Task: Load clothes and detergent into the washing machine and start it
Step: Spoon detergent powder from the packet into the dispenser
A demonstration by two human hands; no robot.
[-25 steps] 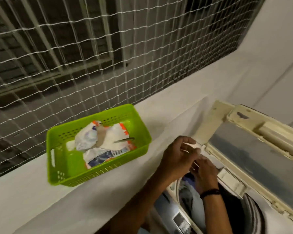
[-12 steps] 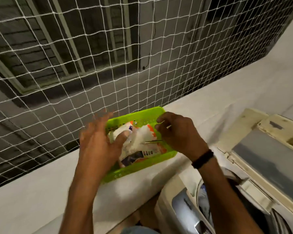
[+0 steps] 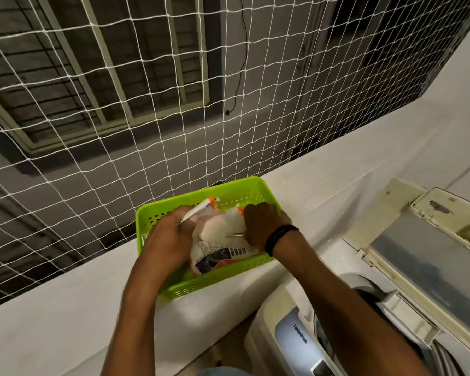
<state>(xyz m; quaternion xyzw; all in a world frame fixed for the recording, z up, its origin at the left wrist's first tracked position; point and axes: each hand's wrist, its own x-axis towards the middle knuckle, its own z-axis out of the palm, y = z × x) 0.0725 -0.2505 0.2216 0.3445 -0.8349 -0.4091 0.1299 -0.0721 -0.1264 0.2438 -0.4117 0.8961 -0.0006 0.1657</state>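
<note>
A lime-green plastic basket (image 3: pixel 171 290) sits on the white ledge and holds white-and-orange detergent packets (image 3: pixel 217 249). Both my hands are inside it. My left hand (image 3: pixel 168 240) grips a white packet edge at the basket's left side. My right hand (image 3: pixel 263 226), with a black wristband, pinches the crumpled top of a packet on the right, beside a thin metal piece. The washing machine (image 3: pixel 291 337) stands at the lower right with its lid (image 3: pixel 423 256) raised. Its drum is mostly hidden behind my right forearm.
A white ledge (image 3: pixel 52 321) runs from lower left to upper right under the basket. White safety netting (image 3: pixel 174 118) rises right behind the basket, with a barred window beyond. A white wall (image 3: pixel 459 104) closes the right side.
Both hands moved from the washing machine's opening to the basket on the ledge. My left hand, open half a second ago, now grips a packet. My view has swung left and up.
</note>
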